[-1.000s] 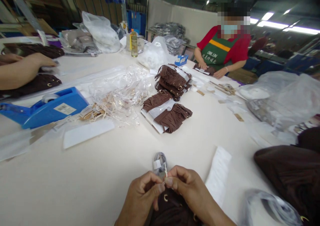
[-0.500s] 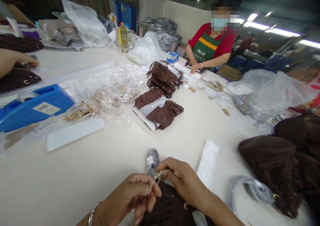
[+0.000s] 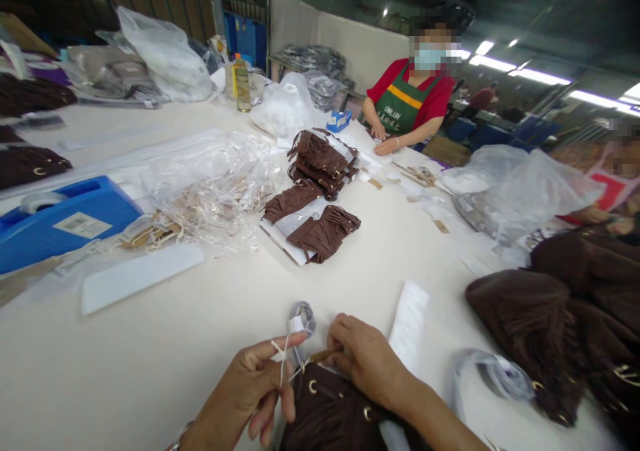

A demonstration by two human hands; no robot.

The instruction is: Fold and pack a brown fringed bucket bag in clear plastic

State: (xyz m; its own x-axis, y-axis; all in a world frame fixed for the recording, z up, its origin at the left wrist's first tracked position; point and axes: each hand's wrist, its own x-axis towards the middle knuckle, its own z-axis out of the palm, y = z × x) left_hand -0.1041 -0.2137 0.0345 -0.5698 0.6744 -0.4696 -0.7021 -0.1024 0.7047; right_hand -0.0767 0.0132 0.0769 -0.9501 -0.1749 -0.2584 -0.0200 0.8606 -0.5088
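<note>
My left hand [image 3: 250, 384] has a thin cream string [image 3: 283, 361] hooked over its index finger and pinched under the thumb. From there the string runs to the top edge of a dark brown bag [image 3: 333, 411] with gold eyelets. My right hand [image 3: 370, 358] grips a small brown card tag [image 3: 323, 355] just above that edge. Behind the hands lies a coiled grey strap in clear plastic [image 3: 302, 318], with a white label. The bag's lower part is cut off by the frame.
Ahead lie folded brown fringed bags [image 3: 323, 231], with a stack [image 3: 323, 161] behind. A blue tape dispenser [image 3: 70, 218], crumpled clear plastic [image 3: 220, 184] and a white strip [image 3: 143, 278] lie left. Brown bags [image 3: 525, 324] crowd the right. A co-worker [image 3: 410, 104] works at the far side.
My left hand has moved left and drawn the string into a loop over its finger. The brown tag now shows in my right hand. Another person's hand at far left has gone from view.
</note>
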